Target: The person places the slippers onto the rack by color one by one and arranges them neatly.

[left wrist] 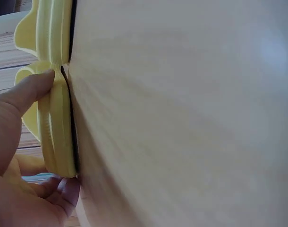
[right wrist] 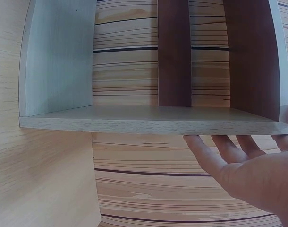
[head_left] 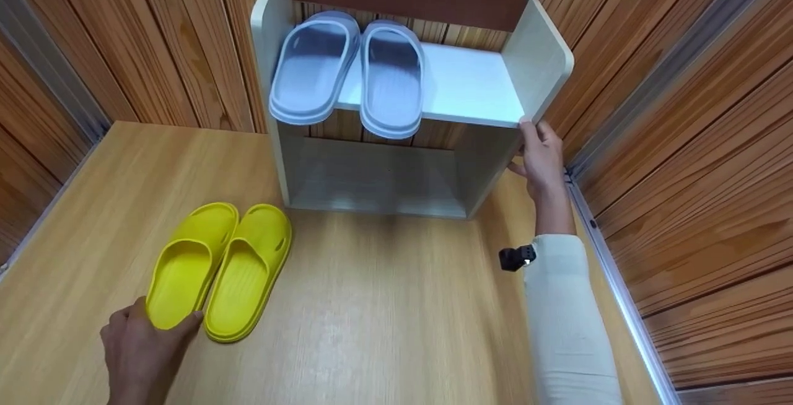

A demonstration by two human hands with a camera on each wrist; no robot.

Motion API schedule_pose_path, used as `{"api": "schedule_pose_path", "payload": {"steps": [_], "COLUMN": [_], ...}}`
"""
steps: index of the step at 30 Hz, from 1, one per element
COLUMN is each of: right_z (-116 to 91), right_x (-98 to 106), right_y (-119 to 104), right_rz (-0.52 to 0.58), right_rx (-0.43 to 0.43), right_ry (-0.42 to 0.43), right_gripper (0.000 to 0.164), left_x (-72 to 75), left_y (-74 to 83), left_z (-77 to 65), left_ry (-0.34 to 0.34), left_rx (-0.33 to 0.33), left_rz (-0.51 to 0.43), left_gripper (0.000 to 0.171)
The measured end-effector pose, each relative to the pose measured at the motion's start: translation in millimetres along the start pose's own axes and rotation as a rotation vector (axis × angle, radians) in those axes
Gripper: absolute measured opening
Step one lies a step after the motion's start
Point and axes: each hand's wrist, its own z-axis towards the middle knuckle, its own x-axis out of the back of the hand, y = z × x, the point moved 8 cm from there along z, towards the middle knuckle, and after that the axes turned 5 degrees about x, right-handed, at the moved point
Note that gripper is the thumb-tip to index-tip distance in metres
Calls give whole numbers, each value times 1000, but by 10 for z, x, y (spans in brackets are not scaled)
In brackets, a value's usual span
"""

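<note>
Two yellow slippers (head_left: 248, 275) stand side by side on the wooden floor, toes toward the rack. My left hand (head_left: 145, 346) grips the left one, the yellow slipper (left wrist: 61, 127), by its heel, thumb on one side and fingers on the other. My right hand (head_left: 542, 154) holds the right side panel of a small two-tier shoe rack (head_left: 477, 83), thumb at its front edge. Along the outer face of that panel (right wrist: 148, 126) lie the right hand's fingers (right wrist: 205, 153). A pair of grey-blue slippers (head_left: 393, 89) sits on the upper shelf's left part, heels jutting past the edge.
Wood-plank walls (head_left: 700, 207) close in the back and both sides. A metal strip (head_left: 619, 306) runs along the floor's right edge. The rack's lower shelf (head_left: 378, 176) is near floor level. A black wrist device (head_left: 517, 257) sits by the right sleeve.
</note>
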Motion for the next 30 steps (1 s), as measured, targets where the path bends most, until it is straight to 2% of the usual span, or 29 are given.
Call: {"api": "schedule_pose_path", "payload": {"steps": [4, 7, 13, 21, 30], "right_z": [70, 83, 77, 73, 72], "right_x": [34, 39, 29, 33, 37], "right_y": [87, 113, 87, 84, 68], "right_rz": [-7, -6, 10, 0, 4], "right_rx": [-13, -18, -10, 5, 1], "right_ry": [17, 20, 8, 0, -2], "right_gripper": [41, 42, 41, 42, 42], "left_x": [49, 83, 116, 208, 288], "left_y": [41, 42, -20, -57, 133], "left_z": [-23, -40, -1, -36, -188], "left_ry": [58, 74, 44, 68, 82], "left_rx": [-45, -44, 36, 28, -44], "left_rz": [-9, -12, -12, -39, -104], "left_gripper": [82, 70, 79, 90, 92]}}
